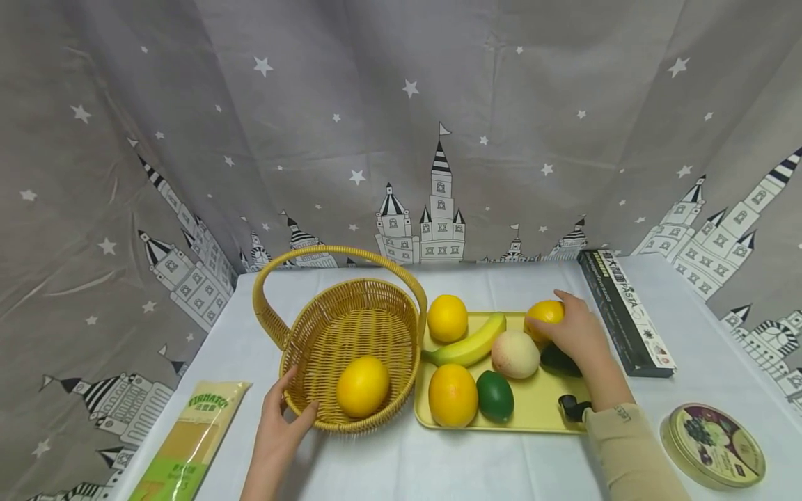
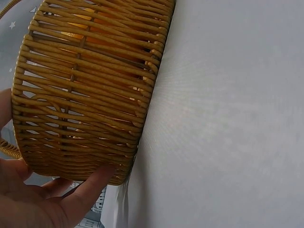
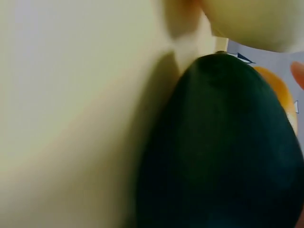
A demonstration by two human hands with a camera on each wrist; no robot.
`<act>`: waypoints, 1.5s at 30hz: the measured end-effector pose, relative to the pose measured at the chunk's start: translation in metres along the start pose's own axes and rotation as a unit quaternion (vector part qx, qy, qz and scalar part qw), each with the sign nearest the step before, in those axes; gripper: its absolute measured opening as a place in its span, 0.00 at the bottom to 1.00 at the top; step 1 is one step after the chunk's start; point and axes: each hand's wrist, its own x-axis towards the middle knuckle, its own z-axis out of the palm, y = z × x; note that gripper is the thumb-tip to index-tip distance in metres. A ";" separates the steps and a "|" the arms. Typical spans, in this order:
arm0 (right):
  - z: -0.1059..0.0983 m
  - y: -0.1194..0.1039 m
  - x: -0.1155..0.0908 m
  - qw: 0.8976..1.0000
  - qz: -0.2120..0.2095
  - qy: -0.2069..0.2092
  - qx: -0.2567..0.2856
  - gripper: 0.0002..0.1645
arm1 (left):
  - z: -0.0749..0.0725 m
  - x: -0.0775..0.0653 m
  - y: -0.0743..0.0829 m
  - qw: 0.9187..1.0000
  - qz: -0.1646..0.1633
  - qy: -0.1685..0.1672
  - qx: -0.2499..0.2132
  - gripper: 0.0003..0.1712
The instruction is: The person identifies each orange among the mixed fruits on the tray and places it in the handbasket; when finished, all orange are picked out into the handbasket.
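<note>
My left hand grips the front-left rim of a woven basket. In the left wrist view, fingers lie against its outer wall. One orange sits inside the basket. At the far right of a yellow tray, my right hand reaches around another orange. The right wrist view shows a fingertip apart from that orange. A dark green avocado fills much of this view. It lies under the right hand, partly hidden in the head view.
The tray also bears a banana, a pale peach, a green lime-like fruit and two oranges. A pasta box and round tin stand right; a noodle packet lies left. A grey curtain hangs behind.
</note>
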 end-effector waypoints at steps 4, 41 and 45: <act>0.004 0.003 -0.002 1.000 -0.003 -0.013 -0.013 0.54 | 0.000 0.000 0.000 1.000 0.005 0.003 0.002 0.46; -0.013 -0.133 -0.081 0.955 -0.257 0.120 0.083 0.47 | 0.002 0.000 -0.004 1.000 0.010 0.008 0.002 0.44; 0.008 -0.159 -0.101 0.937 -0.319 0.075 0.120 0.47 | 0.002 -0.001 -0.003 1.000 0.007 0.012 0.006 0.43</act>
